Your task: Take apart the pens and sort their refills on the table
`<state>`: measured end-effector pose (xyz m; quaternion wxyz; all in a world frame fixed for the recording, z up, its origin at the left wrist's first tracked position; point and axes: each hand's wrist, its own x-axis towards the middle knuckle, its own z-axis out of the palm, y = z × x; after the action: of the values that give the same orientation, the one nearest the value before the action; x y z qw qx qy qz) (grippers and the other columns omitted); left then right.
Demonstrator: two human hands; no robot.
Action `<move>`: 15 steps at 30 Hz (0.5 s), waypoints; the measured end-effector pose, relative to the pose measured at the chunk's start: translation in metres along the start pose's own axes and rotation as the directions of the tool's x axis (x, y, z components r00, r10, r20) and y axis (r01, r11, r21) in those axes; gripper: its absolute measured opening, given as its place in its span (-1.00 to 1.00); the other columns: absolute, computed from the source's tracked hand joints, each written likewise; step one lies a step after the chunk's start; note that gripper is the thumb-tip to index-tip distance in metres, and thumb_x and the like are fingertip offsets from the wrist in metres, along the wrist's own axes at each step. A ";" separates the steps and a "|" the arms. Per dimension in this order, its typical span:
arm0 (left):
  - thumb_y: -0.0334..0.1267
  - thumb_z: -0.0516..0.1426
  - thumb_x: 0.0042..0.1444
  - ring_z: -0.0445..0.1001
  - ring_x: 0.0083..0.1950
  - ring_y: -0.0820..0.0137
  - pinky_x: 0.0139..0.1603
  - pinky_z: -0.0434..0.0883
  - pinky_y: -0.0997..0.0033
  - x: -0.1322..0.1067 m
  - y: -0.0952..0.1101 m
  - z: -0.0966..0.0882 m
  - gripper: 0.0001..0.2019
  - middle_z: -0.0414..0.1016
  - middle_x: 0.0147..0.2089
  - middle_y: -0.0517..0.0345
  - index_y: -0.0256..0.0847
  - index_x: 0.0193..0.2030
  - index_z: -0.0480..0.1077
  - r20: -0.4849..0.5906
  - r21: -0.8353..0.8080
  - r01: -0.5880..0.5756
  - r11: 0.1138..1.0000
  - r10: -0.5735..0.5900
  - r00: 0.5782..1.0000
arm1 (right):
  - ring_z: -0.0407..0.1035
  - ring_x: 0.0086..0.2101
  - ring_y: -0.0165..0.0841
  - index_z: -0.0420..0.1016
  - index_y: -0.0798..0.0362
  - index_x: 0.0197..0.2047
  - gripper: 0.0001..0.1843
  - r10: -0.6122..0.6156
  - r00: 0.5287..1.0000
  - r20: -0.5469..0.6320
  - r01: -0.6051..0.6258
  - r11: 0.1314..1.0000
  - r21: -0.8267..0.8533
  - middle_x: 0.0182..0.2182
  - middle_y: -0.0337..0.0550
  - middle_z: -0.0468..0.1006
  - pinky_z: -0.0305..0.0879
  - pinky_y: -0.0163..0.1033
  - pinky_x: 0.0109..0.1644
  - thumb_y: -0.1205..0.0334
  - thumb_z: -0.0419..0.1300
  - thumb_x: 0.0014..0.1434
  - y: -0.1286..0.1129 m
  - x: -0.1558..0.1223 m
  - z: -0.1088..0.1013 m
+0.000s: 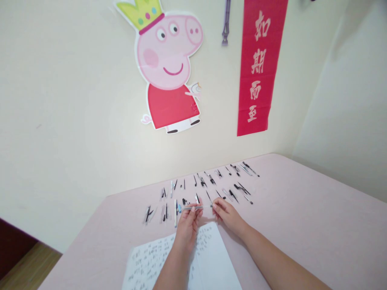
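Observation:
My left hand [188, 225] and my right hand [227, 214] hold a thin pen [196, 208] level between them above the pink table [302, 217]. The left fingers pinch its left part, which ends in a blue tip; the right fingers pinch its right end. Both hands hover over the top edge of a sheet of paper [208, 262] covered in handwriting. Just beyond the hands lie rows of pens and loose pen parts [208, 187], several of them black, some white or clear.
The table stands in a corner of cream walls. A cartoon pig cutout [167, 68] and a red banner with gold characters [258, 68] hang on the far wall. A dark wood floor [27, 266] shows at the lower left.

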<state>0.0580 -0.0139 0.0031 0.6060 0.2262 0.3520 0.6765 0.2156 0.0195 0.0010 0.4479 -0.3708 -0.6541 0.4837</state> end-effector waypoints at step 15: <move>-0.31 0.31 -0.17 0.51 -0.30 0.49 -0.22 0.43 0.56 -0.001 -0.001 0.001 -0.77 0.55 -0.31 0.11 -0.29 -0.33 0.44 -0.008 -0.008 0.005 1.000 -0.005 1.000 | 0.19 -0.58 -0.43 0.27 0.05 -0.50 -0.55 0.004 1.000 -0.016 -0.005 0.998 -0.069 -0.62 -0.31 0.27 0.13 -0.32 -0.46 -0.16 -0.06 0.16 0.004 0.001 -0.001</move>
<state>0.0592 -0.0146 0.0033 0.6072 0.2203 0.3523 0.6773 0.2162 0.0220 -0.0029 0.4391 -0.3914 -0.6660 0.4587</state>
